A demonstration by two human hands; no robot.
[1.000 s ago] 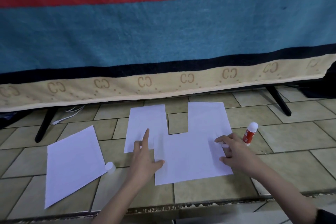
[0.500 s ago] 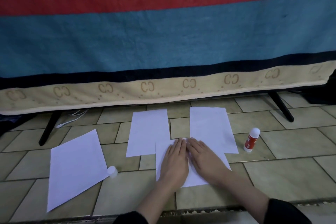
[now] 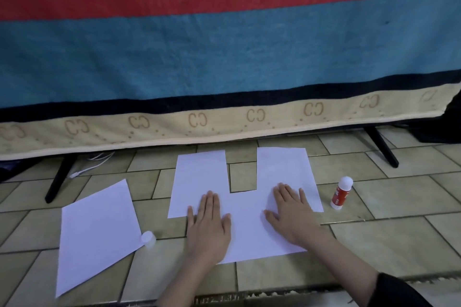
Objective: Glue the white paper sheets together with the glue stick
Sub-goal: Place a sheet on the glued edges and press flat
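Half a second ago both hands lay side by side at the middle of the near sheet; they have since slid apart to its two upper corners, and a second ago the right one was still curled at the sheet's right edge.

At the far left a loose white sheet (image 3: 97, 234) lies on the tiled floor (image 3: 389, 239), turned diamond-wise with its long axis running from near-left to far-right. A white cap (image 3: 148, 239) lies just at its right corner, touching or nearly touching the paper edge. Behind it, white cables (image 3: 92, 164) trail beside a black stand leg (image 3: 58, 179) under the hanging blanket (image 3: 224, 57).

Next comes the joined group. A left far sheet (image 3: 199, 177) and a right far sheet (image 3: 284, 169) lie with their long axes pointing away from the person, a strip of bare tile between them. The near sheet (image 3: 249, 227) spans across their lower ends and overlaps both.

The left hand (image 3: 208, 227) lies flat, fingers straight and together, pressing where the near sheet meets the left far sheet. The right hand (image 3: 289, 212) is likewise released and flat, fingers slightly spread, pressing the overlap with the right far sheet. Neither grasps anything.

To the right, the glue stick (image 3: 341, 193) stands upright on the floor, just beside the right far sheet's edge, its red body below and its white end pointing up. It is untouched by the hands.
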